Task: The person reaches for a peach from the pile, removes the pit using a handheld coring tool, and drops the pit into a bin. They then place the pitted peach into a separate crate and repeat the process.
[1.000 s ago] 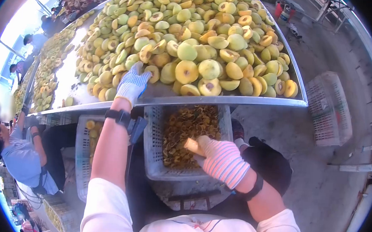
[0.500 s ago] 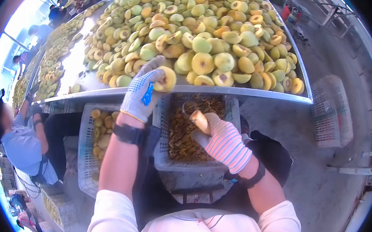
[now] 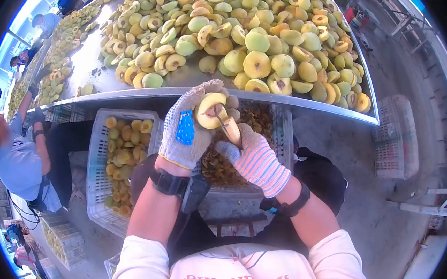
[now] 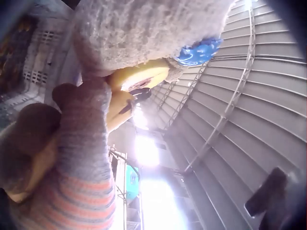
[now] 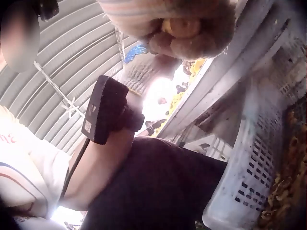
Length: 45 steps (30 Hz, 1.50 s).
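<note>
Just in front of the metal table point(image 3: 149, 94), my gloved left hand point(image 3: 189, 129) holds a peach half point(image 3: 205, 113) with its yellow cut face showing and brown at the centre. A blue patch marks the back of this glove. My right hand point(image 3: 261, 160), in a striped glove, grips the wooden handle of a coring tool point(image 3: 231, 131). The tool's curved metal blade lies over the middle of the cut face. The left wrist view shows the peach half point(image 4: 148, 75) partly covered by the left glove. In the right wrist view, the butt of the handle point(image 5: 184, 28) pokes from the fist.
Many peach halves point(image 3: 283, 66) are heaped on the table. Below my hands stands a plastic crate point(image 3: 284, 138) with brown scraps point(image 3: 256, 118); a second crate point(image 3: 96, 182) at left holds peach halves. Another person point(image 3: 22, 161) sits further left. At right stands another crate point(image 3: 397, 136).
My left hand has taken a peach half from the heap and brought it back over the table edge to the tool. The right hand has risen slightly, and the blade now meets the fruit.
</note>
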{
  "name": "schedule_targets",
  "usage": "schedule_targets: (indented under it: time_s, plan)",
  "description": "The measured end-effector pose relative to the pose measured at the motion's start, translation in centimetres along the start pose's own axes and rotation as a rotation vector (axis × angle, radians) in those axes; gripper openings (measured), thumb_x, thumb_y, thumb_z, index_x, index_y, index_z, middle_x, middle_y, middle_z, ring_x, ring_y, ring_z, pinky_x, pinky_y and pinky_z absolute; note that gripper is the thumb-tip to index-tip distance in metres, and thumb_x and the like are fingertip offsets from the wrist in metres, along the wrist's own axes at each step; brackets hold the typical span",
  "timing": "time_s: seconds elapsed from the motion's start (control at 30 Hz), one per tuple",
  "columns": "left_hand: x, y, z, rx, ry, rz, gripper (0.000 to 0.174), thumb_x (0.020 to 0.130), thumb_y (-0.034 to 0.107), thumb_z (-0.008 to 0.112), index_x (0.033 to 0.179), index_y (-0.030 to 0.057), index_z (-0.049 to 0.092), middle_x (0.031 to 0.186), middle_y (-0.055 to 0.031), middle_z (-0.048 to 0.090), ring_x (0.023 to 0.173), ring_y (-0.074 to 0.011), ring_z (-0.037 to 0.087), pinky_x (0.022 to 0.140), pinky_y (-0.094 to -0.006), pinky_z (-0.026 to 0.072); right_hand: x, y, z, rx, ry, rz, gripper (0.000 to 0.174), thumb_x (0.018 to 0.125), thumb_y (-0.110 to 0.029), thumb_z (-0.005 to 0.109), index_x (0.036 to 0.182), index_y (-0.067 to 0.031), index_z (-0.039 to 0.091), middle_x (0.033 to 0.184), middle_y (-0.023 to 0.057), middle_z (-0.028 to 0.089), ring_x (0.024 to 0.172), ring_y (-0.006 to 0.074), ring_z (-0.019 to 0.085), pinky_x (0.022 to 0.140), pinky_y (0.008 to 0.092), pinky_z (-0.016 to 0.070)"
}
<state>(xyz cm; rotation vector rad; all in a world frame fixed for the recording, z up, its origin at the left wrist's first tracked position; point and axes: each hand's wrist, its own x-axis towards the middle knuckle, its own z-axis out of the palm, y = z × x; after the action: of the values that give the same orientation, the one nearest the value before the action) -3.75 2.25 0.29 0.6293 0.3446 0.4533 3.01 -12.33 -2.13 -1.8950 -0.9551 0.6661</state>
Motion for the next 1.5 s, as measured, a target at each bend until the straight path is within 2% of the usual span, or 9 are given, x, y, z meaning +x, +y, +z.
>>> schedule_targets:
  time_s: [0.27,0.37,0.57,0.77,0.87,1.0,1.1,1.43,1.5]
  plan:
    - [-0.2,-0.8,-0.2,0.026,-0.049,0.058,0.029,0.096,0.023,0.049,0.118,0.0039,0.056,0.110,-0.0163,0.064,0.098,-0.0325,0.065,0.088,-0.0467,0.0546,0.2,-0.8,0.6,0.027,0.013,0.053,0.035,0.087,-0.021,0.073,0.110,0.0004,0.057,0.092,0.0188,0.067,0.083,0.0352,0.066,0.072,0.0402,0.0514]
    - [-0.6,-1.6,-0.1,0.109,-0.027,0.161,0.029,0.097,0.023,0.048,0.119,0.0047,0.055,0.110,-0.0159,0.064,0.097,-0.0310,0.066,0.088,-0.0458,0.0550,0.3,-1.0,0.3,0.105,-0.062,0.113,0.042,0.085,-0.030,0.071,0.108,0.0022,0.056,0.093,0.0237,0.066,0.089,0.0428,0.065,0.075,0.0428,0.0528]
    - [-1.1,-2.1,0.0,0.140,-0.075,0.232,0.030,0.096,0.022,0.047,0.120,0.0043,0.054,0.109,-0.0161,0.064,0.097,-0.0309,0.066,0.087,-0.0447,0.0554,0.3,-0.7,-0.5,0.124,-0.220,0.055,0.040,0.084,-0.029,0.069,0.107,0.0022,0.058,0.090,0.0228,0.067,0.089,0.0412,0.066,0.076,0.0426,0.0530]
    - [0.3,-1.6,0.9,0.132,0.006,0.202,0.027,0.097,0.020,0.050,0.113,0.0006,0.060,0.110,-0.0159,0.065,0.093,-0.0271,0.067,0.082,-0.0412,0.0570,0.0,-1.1,-1.2,0.069,-0.060,0.128,0.035,0.084,-0.020,0.071,0.110,-0.0007,0.059,0.085,0.0070,0.065,0.076,0.0177,0.063,0.069,0.0323,0.0501]
    - [-0.2,-1.2,1.6,0.373,0.062,0.139,0.035,0.101,0.030,0.049,0.117,0.0010,0.061,0.101,-0.0126,0.068,0.087,-0.0247,0.069,0.075,-0.0371,0.0589,-0.4,-1.1,-0.7,0.324,-0.103,0.108,0.036,0.084,-0.026,0.071,0.103,0.0021,0.059,0.086,0.0147,0.067,0.077,0.0285,0.065,0.073,0.0388,0.0529]
    - [0.1,-1.6,1.8,0.567,0.082,0.210,0.036,0.102,0.032,0.049,0.114,0.0004,0.062,0.096,-0.0116,0.069,0.077,-0.0219,0.070,0.066,-0.0312,0.0590,-0.8,-2.9,-3.6,0.847,-0.480,0.456,0.025,0.084,-0.022,0.072,0.095,-0.0041,0.058,0.065,0.0043,0.058,0.048,0.0133,0.054,0.042,0.0281,0.0436]
    - [0.2,-2.1,2.0,0.539,0.062,0.252,0.037,0.102,0.033,0.049,0.110,0.0001,0.063,0.090,-0.0123,0.069,0.074,-0.0216,0.069,0.062,-0.0315,0.0585,-1.0,-2.3,-3.0,0.887,-0.482,0.451,0.023,0.085,-0.023,0.072,0.091,-0.0063,0.057,0.058,0.0021,0.053,0.041,0.0103,0.048,0.035,0.0245,0.0357]
    - [-0.2,-0.8,2.8,0.469,0.048,-0.033,0.038,0.100,0.035,0.050,0.101,-0.0002,0.064,0.084,-0.0134,0.068,0.067,-0.0215,0.067,0.056,-0.0309,0.0565,-1.2,-2.3,-2.8,0.916,-0.563,0.458,0.021,0.086,-0.023,0.073,0.084,-0.0087,0.058,0.057,-0.0004,0.050,0.043,0.0092,0.046,0.037,0.0245,0.0331]
    - [-0.4,-1.2,2.7,0.620,0.041,0.138,0.032,0.099,0.028,0.055,0.103,-0.0018,0.065,0.086,-0.0128,0.069,0.071,-0.0191,0.068,0.061,-0.0293,0.0564,-1.2,-2.5,-3.0,0.919,-0.561,0.494,0.021,0.085,-0.023,0.073,0.084,-0.0088,0.058,0.057,-0.0009,0.050,0.043,0.0090,0.046,0.038,0.0242,0.0328]
